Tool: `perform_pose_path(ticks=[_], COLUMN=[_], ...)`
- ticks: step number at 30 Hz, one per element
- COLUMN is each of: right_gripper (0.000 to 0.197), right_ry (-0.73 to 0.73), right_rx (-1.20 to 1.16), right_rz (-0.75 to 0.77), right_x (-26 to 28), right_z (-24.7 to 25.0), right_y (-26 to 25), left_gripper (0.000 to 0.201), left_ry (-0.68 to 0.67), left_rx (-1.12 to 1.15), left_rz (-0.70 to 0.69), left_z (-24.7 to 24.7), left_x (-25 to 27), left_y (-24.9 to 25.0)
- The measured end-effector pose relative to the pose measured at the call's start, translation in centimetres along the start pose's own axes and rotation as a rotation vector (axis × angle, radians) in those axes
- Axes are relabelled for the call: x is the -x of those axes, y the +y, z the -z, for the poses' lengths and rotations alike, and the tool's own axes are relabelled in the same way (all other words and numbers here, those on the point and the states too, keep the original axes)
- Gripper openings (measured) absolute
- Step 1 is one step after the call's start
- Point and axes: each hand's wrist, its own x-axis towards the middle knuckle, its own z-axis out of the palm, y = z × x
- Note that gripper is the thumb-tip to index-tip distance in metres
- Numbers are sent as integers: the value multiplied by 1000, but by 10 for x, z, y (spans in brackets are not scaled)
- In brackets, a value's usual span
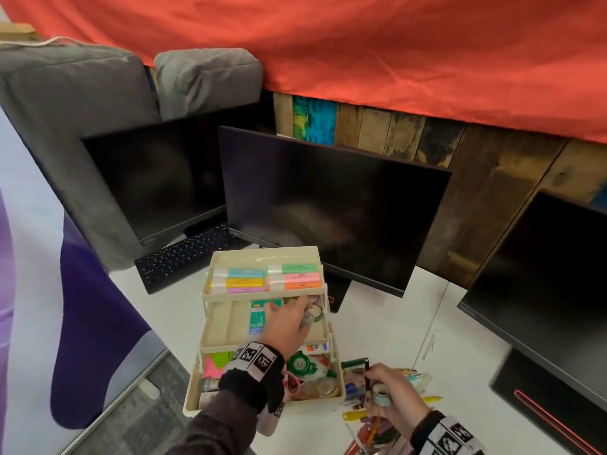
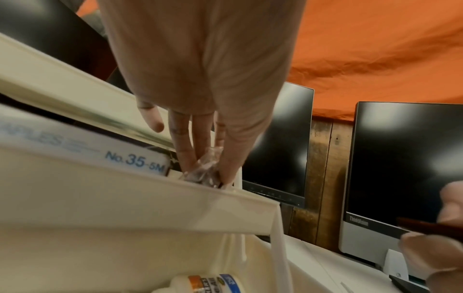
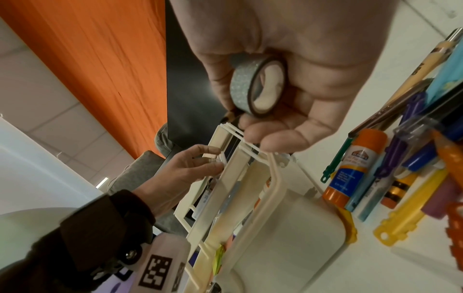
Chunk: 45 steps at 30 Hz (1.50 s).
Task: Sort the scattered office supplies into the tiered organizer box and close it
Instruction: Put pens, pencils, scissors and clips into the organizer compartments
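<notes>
The cream tiered organizer box (image 1: pixel 230 321) stands open on the white desk, its three trays stepped back. My left hand (image 1: pixel 297 311) reaches into the right end of the middle tray, beside a staples box (image 2: pixel 105 152). Its fingertips (image 2: pixel 185 158) pinch a small crumpled clear plastic packet (image 2: pixel 204 168) just above the tray rim (image 2: pixel 125 198). My right hand (image 1: pixel 377 385) hovers right of the box over the loose supplies. It holds a silver glitter tape roll (image 3: pixel 258 85) in the palm and a dark pen (image 1: pixel 368 377) between thumb and fingers.
Loose pens, markers and a glue stick (image 3: pixel 355 164) lie in a pile (image 1: pixel 387 421) right of the box. Three dark monitors (image 1: pixel 328 208) and a keyboard (image 1: pixel 184 257) stand close behind. The desk's edge (image 1: pixel 131 395) runs along the left.
</notes>
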Motion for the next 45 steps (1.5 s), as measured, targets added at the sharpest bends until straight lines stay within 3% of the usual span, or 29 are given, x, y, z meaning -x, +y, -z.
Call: perform_pose_path(ticks=[4,10,16,20,23,25,28,30,34,37,40,43,45], right_gripper=[16,12,17,13,13,12,7,6,3,5,11,26,22], right_ry=[11,12,-11,-53,-112,-150,-217,-240,-287,-216,-102,67,139], right_rx=[-12,-67,52,158,246,343,551,691,867,857,672,842,995], right_rz=[0,26,117,155,217,250,288,308,358,379,380,534,604], right_x=[-1,4,7,1,-1,-2,-1,3,1,-6,-18,-34,-40], right_z=[4,-1,-5,-10,-19,-29,-49,-61,-77,-84,-89,-90,-93], right_y=[1,-4,-11,-17,-23,-24,-19,-16,-16,-28,-46,-54,-50], left_gripper=[17,25,37,34,20,17,15,6,14,7,7,8,6], left_ry=[-18,-107,-42,29,197,166,-3,-18,-17,140,412,566,577], left_rx=[-16,-283,-292,-285,-100,204,587,824,936,958,753,521,385], left_rz=[-8,-2,185,175,61,27,109,210,300,362,426,466,500], left_z=[1,2,-4,4,16,15,-2,-8,2,24,43,49,47], left_x=[1,-7,-12,-1,24,46,68,74,81,84,84,80,77], left_y=[-5,4,14,17,21,26,30,24,8,-6,-32,-56,-68])
